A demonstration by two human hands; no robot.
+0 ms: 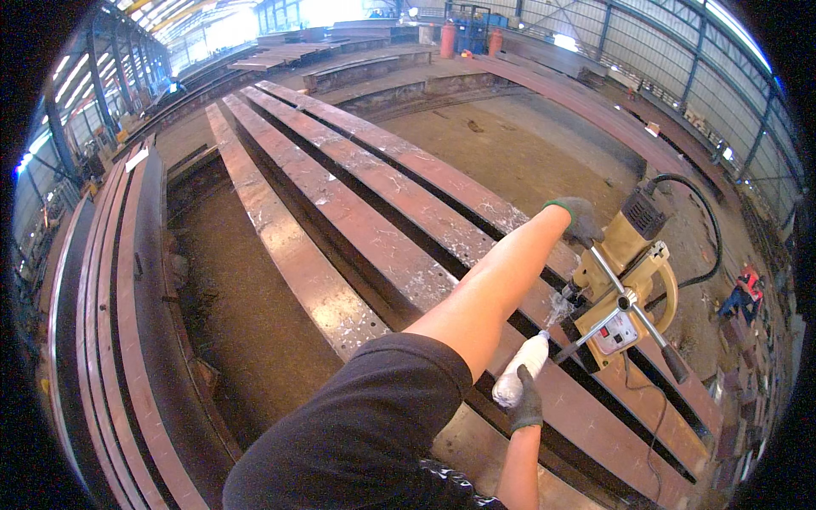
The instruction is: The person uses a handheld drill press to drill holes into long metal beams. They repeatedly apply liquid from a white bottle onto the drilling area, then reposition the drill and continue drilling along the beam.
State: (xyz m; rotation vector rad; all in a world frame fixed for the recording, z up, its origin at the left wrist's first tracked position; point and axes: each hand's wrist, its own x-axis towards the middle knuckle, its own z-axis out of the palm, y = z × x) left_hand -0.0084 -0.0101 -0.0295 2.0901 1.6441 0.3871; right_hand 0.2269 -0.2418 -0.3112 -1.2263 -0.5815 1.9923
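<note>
A beige magnetic drill stands on a reddish-brown steel beam, its three-spoke feed handle facing me. My left hand, in a dark grey glove with a green cuff, is closed at the upper spoke's end; its grip is partly hidden. Lower down, my right hand, also gloved, is wrapped round a white squeeze bottle. The bottle tilts up, with its nozzle close to the drill's cutter. Pale shavings lie beside the cutter. Whether liquid leaves the nozzle is too small to tell.
Several long steel beams run side by side, with dark gaps between. More beams stand at left. A black hose loops off the drill, and a thin cable trails over the beams. A person is at far right.
</note>
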